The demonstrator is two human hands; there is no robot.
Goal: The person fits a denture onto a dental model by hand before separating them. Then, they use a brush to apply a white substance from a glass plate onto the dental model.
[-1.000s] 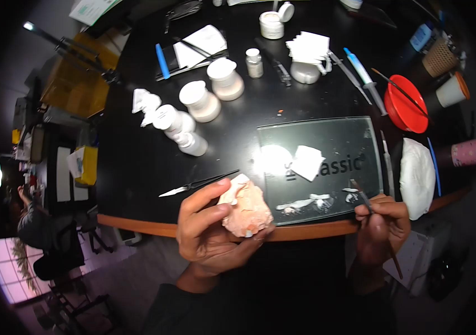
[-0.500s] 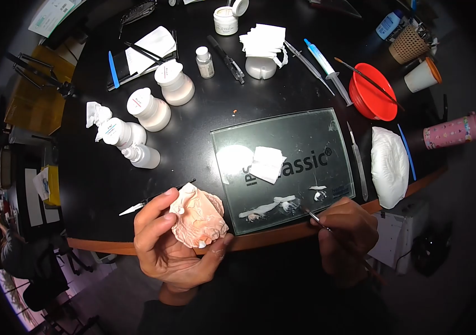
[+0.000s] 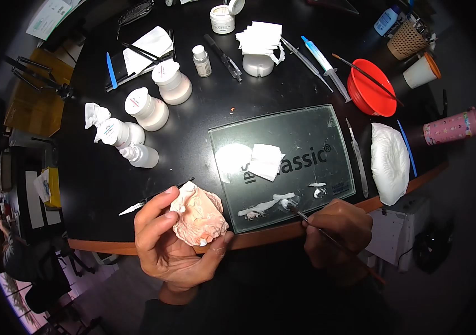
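My left hand (image 3: pixel 174 261) is closed around a pinkish dental plaster cast (image 3: pixel 200 212), gripping it by its edges between fingers and thumb. A small white tooth-like spot shows at the cast's lower rim. My right hand (image 3: pixel 339 230) pinches a thin brush (image 3: pixel 315 223) whose long handle slants down to the right. The brush tip touches a white paste mound (image 3: pixel 287 205) on the glass slab (image 3: pixel 271 118). More white smears lie along the slab's near edge. A folded white tissue (image 3: pixel 266 162) rests on the slab's middle.
Powder jars (image 3: pixel 147 109) and a dropper bottle (image 3: pixel 141 156) stand left. Rightward lie a spatula-like metal tool (image 3: pixel 357 159), a white tissue pad (image 3: pixel 390 163), a red bowl (image 3: pixel 369 100) bearing another brush, and a syringe (image 3: pixel 324 66). Far left, another person (image 3: pixel 15 254) is partly visible.
My right hand has moved slightly left, bringing the brush tip from beside the middle paste mound onto it. The left hand and the cast have stayed nearly still.
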